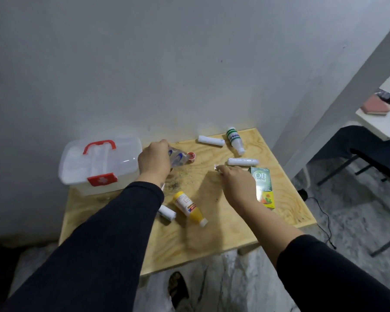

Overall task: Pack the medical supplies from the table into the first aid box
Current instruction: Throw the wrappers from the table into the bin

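Supplies on table beside closed box

Box (99,164): clear plastic, red handle, red latch with white cross, lid shut; stands at the table's (223,239) far left corner against the wall. All places below are given from the box.

Left hand (154,159): just right of the box, fingers curled around a clear packet (178,158) with blue marks, the packet sticking out to the right.
Tape roll (191,157): red and white, just beyond the packet.
Right hand (236,183): well right of the box, fingertips pinched on a small pale item (216,167); what it is cannot be told.
White rolls: one (211,140) far right near the wall, one (243,161) right past the right hand, one (167,212) in front, partly under the left sleeve.
Green-banded bottle (235,140): lying down, far right near the wall.
Green carton (262,186): flat, furthest right.
Yellow bottle (189,208): lying in front and to the right, white cap towards the near edge.
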{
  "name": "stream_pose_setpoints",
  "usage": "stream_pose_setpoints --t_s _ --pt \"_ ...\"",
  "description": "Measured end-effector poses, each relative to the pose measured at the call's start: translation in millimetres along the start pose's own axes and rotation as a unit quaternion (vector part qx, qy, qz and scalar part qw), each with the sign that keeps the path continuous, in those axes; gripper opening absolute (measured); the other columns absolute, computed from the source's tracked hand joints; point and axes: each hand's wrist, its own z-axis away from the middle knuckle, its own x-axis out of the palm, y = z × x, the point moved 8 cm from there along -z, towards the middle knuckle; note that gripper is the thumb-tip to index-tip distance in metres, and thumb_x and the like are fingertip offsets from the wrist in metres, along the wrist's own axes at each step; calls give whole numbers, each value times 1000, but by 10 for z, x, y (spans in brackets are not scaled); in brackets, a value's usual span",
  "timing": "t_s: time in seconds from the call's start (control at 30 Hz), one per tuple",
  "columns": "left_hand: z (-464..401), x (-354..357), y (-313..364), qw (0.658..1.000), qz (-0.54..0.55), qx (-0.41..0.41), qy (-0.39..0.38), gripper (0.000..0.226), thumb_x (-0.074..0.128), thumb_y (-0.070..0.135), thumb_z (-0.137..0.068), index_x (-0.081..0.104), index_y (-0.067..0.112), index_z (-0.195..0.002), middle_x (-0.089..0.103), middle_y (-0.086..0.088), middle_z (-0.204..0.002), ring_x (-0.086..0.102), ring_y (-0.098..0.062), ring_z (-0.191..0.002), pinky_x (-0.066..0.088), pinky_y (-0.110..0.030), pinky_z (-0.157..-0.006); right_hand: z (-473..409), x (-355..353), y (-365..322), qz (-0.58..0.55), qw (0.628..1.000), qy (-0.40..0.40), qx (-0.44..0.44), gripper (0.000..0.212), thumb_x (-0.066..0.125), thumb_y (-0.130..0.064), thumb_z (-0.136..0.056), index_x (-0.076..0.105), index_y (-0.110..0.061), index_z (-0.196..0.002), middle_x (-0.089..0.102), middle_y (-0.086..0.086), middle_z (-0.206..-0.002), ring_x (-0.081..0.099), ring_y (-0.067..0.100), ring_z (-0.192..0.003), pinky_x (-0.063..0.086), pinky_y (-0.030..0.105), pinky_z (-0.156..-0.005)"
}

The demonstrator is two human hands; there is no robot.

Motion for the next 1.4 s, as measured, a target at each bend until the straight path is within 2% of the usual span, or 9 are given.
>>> stream_pose_setpoints --t_s 0.1,0.23,0.4,0.67,0.87,0.97,1.1,1.2,1.4 --pt "218 -306 -55 998 40 -32 46 25 44 1 -92 64 7 -106 69 -16 -95 58 -32 -75 40 -33 -60 -42 -338 -91 -76 996 46 20 21 50 -20 -96 64 -14 -110 73 12 -97 65 37 -88 40 34 -58" --pt "671 -561 -260 991 85 -74 77 26 47 5 -94 64 9 -114 70 -14 -101 65 -33 -88 44 -32 -62 53 -618 -404 -151 987 44 15 23 51 -27 -96 63 -8 -101 70 17 -93 63 38 -88 41 34 -61" --pt "1357 -840 -820 980 76 -161 92 36 43 2 -93 64 14 -120 69 -12 -112 64 -34 -99 42 -33 -69 355 -622 -1098 -201 979 -7 -31 23 49 -27 -94 65 -10 -99 70 15 -92 61 39 -88 37 31 -59" --pt "2304 -1163 -2011 953 59 -282 93 33 50 4 -87 68 20 -109 71 -10 -106 65 -34 -94 40 -30 -66 872 -444 -2575 -237 958 -107 -124 24 46 -24 -94 63 -9 -99 70 16 -91 64 36 -84 50 36 -64" --pt "3015 -1223 -3048 930 50 -354 82 26 53 4 -89 69 17 -106 71 -10 -105 66 -32 -95 41 -30 -66 1349 33 -3744 -215 936 -208 -185 18 47 -24 -92 59 -10 -89 68 18 -94 63 36 -86 48 36 -66" --pt "3404 -1092 -3623 914 61 -397 59 26 52 4 -91 69 15 -107 70 -13 -109 65 -34 -101 49 -36 -73 1644 376 -4293 -184 925 -265 -200 23 48 -24 -92 62 -6 -97 68 19 -101 62 38 -95 42 32 -66" --pt "3844 -793 -4323 896 73 -438 21 32 51 6 -93 65 15 -121 65 -12 -122 63 -33 -109 50 -37 -79 1984 947 -4900 -153 913 -320 -200 25 49 -22 -90 62 -7 -104 69 20 -107 65 37 -97 54 38 -79" --pt "4018 -582 -4754 886 89 -455 -11 33 50 7 -95 63 14 -124 65 -13 -122 62 -33 -109 49 -36 -80 2191 1368 -5255 -145 902 -362 -183 25 48 -19 -93 62 -5 -109 66 19 -110 63 37 -100 51 37 -76" --pt "4187 -163 -5338 872 124 -471 -55 23 50 10 -94 65 11 -112 68 -14 -111 63 -33 -98 39 -31 -67 2383 2112 -5726 -129 894 -402 -149 27 47 -23 -93 63 -9 -110 68 17 -107 63 35 -98 55 44 -82"
